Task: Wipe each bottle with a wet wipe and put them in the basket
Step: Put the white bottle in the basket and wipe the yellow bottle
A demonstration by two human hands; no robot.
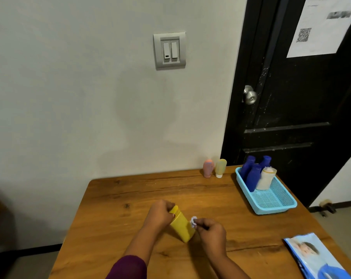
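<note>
Two hands meet on one yellow bottle (181, 226), and we see it held tilted between them. Its cap end points up and away from us, and its base is down at the wooden table (130, 198). The left hand (160, 215), coming out of a purple sleeve (130, 266), curls its fingers around the cap end. The right hand (211, 231) pinches a small crumpled wet wipe (193, 220) between thumb and fingertips. It holds the wipe against the bottle's upper right side, with the other fingers folded in. We cannot tell whether the base rests fully on the wood.

The bottle is well apart from the light blue basket (275, 210), to its left and nearer to us. Inside the basket, at its far end, three blue bottles (253, 178) stand upright. A white bottle (265, 179) stands just beside them on their right. The near half of the basket shows bare mesh.

Left of the basket's far end, a pink bottle (208, 168) and a pale yellow bottle (220, 167) stand side by side at the table's back edge against the wall. Nearer to us than the basket and slightly to its right, a pack of wipes (315, 256) lies flat at the table edge.

Behind the basket rises a black door (291, 97) with a metal door knob (250, 95) and a sheet of paper (323, 27) stuck high on it. High on the wall, to the basket's left, is a light switch (169, 50).
</note>
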